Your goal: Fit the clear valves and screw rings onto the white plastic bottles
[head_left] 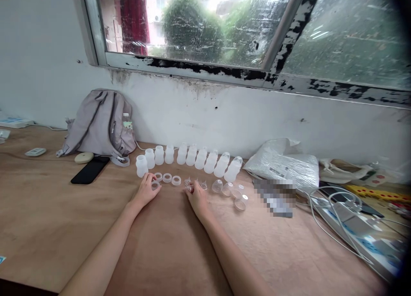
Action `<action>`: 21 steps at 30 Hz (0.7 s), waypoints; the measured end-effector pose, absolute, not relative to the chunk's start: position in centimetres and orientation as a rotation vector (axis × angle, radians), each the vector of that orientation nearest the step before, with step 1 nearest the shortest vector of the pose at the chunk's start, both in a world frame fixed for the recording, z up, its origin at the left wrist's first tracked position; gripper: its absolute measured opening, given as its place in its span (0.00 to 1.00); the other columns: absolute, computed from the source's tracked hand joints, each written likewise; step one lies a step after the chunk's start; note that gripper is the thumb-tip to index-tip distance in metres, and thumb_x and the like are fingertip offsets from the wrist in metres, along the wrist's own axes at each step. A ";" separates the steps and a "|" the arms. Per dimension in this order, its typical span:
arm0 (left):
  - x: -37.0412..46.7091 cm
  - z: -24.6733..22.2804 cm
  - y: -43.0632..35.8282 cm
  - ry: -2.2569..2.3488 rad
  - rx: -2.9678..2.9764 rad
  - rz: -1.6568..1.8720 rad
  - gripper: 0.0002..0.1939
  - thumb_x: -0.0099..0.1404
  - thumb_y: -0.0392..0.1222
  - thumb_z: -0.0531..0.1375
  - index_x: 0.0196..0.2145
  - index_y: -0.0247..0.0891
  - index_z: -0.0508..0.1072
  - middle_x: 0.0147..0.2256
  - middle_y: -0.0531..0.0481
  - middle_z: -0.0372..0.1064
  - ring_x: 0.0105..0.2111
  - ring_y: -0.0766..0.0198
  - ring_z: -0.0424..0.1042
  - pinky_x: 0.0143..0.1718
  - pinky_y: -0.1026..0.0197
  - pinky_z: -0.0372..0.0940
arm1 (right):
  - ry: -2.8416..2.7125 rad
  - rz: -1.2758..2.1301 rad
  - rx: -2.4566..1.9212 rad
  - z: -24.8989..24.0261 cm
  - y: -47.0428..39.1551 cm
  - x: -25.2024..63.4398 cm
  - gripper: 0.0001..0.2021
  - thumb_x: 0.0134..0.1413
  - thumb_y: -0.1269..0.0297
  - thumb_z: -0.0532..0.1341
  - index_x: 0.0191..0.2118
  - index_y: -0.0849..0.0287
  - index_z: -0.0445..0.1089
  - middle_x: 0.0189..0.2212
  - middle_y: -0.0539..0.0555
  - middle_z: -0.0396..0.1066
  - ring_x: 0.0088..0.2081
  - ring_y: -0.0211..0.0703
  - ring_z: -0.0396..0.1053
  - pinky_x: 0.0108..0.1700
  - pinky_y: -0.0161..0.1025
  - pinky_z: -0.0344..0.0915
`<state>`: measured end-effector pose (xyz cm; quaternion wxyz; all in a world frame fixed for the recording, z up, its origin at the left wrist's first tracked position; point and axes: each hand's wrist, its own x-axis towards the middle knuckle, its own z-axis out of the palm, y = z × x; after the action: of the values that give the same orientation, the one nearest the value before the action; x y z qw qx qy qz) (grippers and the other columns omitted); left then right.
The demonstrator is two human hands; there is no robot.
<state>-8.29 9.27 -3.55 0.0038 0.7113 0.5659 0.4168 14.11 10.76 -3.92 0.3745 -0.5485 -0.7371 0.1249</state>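
Note:
My left hand (148, 192) is closed on a translucent bottle collar ring (155, 185) at the table top. Several similar rings (167, 177) lie just beyond it. My right hand (197, 198) pinches a clear silicone bottle nipple (188, 187), partly hidden by the fingers. Another nipple (204, 185) stands beside that hand. Behind both hands, small frosted baby bottles curve in a row: open-necked bottles (159, 155) on the left, capped bottles (211, 162) on the right. Several clear dome caps (240, 203) rest to the right of my right hand.
A grey backpack (99, 124) leans on the wall at left, with a black phone (90, 170) and a round cream case (84, 157) before it. At right lie a plastic-wrapped package (282, 163), a power strip (359, 240) and loose white cables (321, 227). A window is above.

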 end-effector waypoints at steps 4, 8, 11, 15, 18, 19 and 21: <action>-8.3 -3.6 9.3 1.759 2.223 1.308 0.09 0.52 0.39 0.56 0.32 0.39 0.59 0.35 0.49 0.57 0.37 0.60 0.63 0.41 0.55 0.62 | -1.862 0.321 -1.391 -3.7 10.6 14.0 0.08 0.46 0.65 0.52 0.35 0.58 0.61 0.27 0.51 0.65 0.26 0.40 0.62 0.29 0.36 0.56; -8.3 -3.6 9.2 1.763 2.240 1.295 0.09 0.53 0.40 0.56 0.33 0.39 0.61 0.36 0.48 0.58 0.38 0.60 0.63 0.42 0.55 0.62 | -1.854 0.319 -1.365 -3.5 10.4 14.0 0.09 0.45 0.69 0.50 0.35 0.58 0.61 0.28 0.52 0.65 0.26 0.40 0.62 0.29 0.36 0.56; -8.3 -3.2 9.0 1.822 2.278 1.289 0.11 0.52 0.43 0.58 0.34 0.39 0.62 0.37 0.48 0.59 0.38 0.58 0.63 0.41 0.54 0.61 | -1.853 0.314 -1.359 -3.6 10.5 14.0 0.09 0.44 0.70 0.50 0.34 0.58 0.61 0.27 0.53 0.64 0.27 0.41 0.62 0.29 0.36 0.56; -7.7 -2.4 8.4 1.886 2.350 1.295 0.12 0.53 0.45 0.58 0.35 0.39 0.63 0.37 0.47 0.62 0.39 0.56 0.63 0.41 0.53 0.60 | -1.834 0.314 -1.328 -3.7 10.7 14.1 0.09 0.42 0.71 0.50 0.33 0.58 0.61 0.26 0.52 0.63 0.26 0.41 0.61 0.30 0.36 0.57; -6.5 -1.8 7.8 1.827 2.411 1.295 0.07 0.56 0.42 0.56 0.33 0.40 0.64 0.35 0.48 0.63 0.38 0.57 0.64 0.41 0.54 0.59 | -1.804 0.304 -1.322 -3.7 10.8 14.1 0.10 0.42 0.72 0.49 0.33 0.58 0.61 0.25 0.51 0.62 0.26 0.40 0.61 0.30 0.36 0.57; -6.0 -1.6 7.5 1.782 2.443 1.285 0.05 0.57 0.41 0.55 0.33 0.40 0.65 0.35 0.48 0.64 0.38 0.57 0.64 0.41 0.55 0.59 | -1.793 0.294 -1.321 -3.7 10.8 14.1 0.10 0.42 0.73 0.49 0.33 0.58 0.61 0.25 0.51 0.62 0.26 0.40 0.60 0.30 0.36 0.57; -4.8 -1.4 6.9 1.673 2.512 1.243 0.04 0.58 0.39 0.53 0.32 0.40 0.65 0.34 0.48 0.64 0.38 0.58 0.64 0.41 0.55 0.58 | -1.776 0.273 -1.315 -3.6 10.8 14.1 0.11 0.41 0.74 0.49 0.33 0.59 0.61 0.24 0.51 0.61 0.26 0.39 0.60 0.31 0.36 0.58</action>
<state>-4.80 6.91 -1.39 -0.0611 0.7681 0.5117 0.3800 14.14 10.78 -3.55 0.4416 -0.5298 -0.7157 0.1100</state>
